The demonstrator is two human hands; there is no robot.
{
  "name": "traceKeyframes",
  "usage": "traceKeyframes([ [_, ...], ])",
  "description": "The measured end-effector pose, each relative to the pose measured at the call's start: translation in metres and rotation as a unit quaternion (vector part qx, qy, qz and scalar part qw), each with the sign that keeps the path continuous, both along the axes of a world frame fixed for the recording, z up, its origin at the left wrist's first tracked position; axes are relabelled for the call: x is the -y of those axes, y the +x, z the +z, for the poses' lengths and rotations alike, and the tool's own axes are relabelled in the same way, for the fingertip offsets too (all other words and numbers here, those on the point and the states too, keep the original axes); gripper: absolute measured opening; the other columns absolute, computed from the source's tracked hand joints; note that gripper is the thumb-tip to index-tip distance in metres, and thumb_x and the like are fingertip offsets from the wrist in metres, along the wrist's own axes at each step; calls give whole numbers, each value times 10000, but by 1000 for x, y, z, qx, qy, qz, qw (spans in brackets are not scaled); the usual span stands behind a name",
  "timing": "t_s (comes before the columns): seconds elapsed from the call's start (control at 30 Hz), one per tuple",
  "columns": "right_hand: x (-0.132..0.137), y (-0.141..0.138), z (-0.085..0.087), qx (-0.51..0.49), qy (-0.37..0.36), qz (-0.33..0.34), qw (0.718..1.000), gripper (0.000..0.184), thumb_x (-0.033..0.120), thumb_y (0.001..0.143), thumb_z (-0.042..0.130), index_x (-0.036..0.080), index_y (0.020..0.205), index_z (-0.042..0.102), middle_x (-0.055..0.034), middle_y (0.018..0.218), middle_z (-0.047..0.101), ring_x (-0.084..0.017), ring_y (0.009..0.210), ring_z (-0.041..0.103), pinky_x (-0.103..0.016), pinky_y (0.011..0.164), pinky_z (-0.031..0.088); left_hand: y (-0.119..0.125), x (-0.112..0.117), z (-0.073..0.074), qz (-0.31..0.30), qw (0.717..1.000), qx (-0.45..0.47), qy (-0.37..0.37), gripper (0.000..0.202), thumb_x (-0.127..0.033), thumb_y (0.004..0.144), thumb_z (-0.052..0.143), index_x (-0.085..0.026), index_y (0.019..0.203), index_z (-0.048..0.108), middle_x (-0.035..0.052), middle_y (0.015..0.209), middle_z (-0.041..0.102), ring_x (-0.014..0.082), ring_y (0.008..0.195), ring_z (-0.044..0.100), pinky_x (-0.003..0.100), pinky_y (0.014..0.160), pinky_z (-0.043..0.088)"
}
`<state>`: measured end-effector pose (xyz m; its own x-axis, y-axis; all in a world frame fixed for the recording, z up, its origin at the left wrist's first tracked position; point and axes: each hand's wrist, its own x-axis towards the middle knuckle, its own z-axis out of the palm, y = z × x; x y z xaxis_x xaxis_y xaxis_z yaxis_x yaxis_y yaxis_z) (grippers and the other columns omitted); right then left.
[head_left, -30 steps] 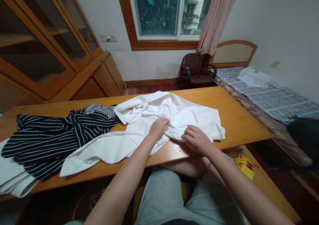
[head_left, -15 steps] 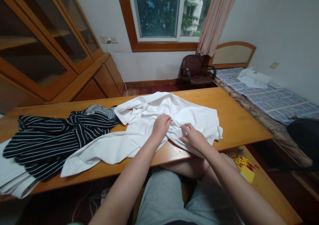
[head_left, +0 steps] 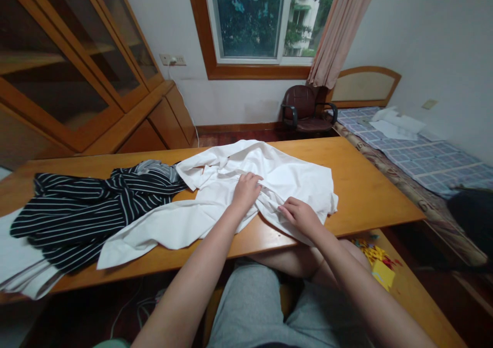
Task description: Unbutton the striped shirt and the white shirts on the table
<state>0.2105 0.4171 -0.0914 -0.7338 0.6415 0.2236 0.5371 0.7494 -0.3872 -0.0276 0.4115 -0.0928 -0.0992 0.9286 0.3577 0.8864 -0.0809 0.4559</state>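
Note:
A white long-sleeved shirt point(head_left: 288, 168) lies spread and creased across the wooden table, one sleeve stretched to the left along the front edge. My left hand point(head_left: 247, 190) rests on the middle of the shirt, its fingers bent and closed on the cloth along the front opening. To the right and nearer me, my right hand point(head_left: 299, 214) has its thumb and curled fingers together on the shirt's front edge. The fingertips of both hands are partly hidden. Beside the shirt's left side lies a bunched black-and-white striped garment point(head_left: 88, 204).
White folded cloth point(head_left: 23, 255) sticks out under the striped garment at the table's left end. The wooden table point(head_left: 370, 194) reaches right towards a bed point(head_left: 416, 148). Small yellow and red pieces point(head_left: 373, 253) lie on a lower surface at right. A brown chair point(head_left: 304, 107) stands beyond.
My right hand's fingers have closed in on the shirt edge, where they were more spread before. My left hand has shifted slightly left. The view has turned a little.

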Motion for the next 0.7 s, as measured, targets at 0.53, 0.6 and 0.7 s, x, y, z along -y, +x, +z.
traceKeyframes([
  [0.53,-23,-30,-8,-131,112,-74,982,150,275,949,572,197,929,699,-74,878,709,-212,823,640,-318,796,487,21,7,14,-61,993,-97,24,130,-320,909,656,-219,889,735,65,904,697,259,958,520,390,819,384],
  [0.6,-22,-31,-10,-139,94,-90,982,156,268,946,568,189,950,702,-72,884,731,-203,805,664,-301,776,491,22,8,15,-57,993,-97,28,131,-320,904,662,-216,868,732,67,887,694,261,951,516,393,809,379],
  [0.7,-20,-32,-11,-131,69,-122,981,174,289,939,568,190,942,711,-69,876,748,-203,777,683,-288,740,486,25,8,16,-51,993,-98,33,137,-315,897,669,-211,826,725,69,861,688,263,942,513,396,798,378],
])
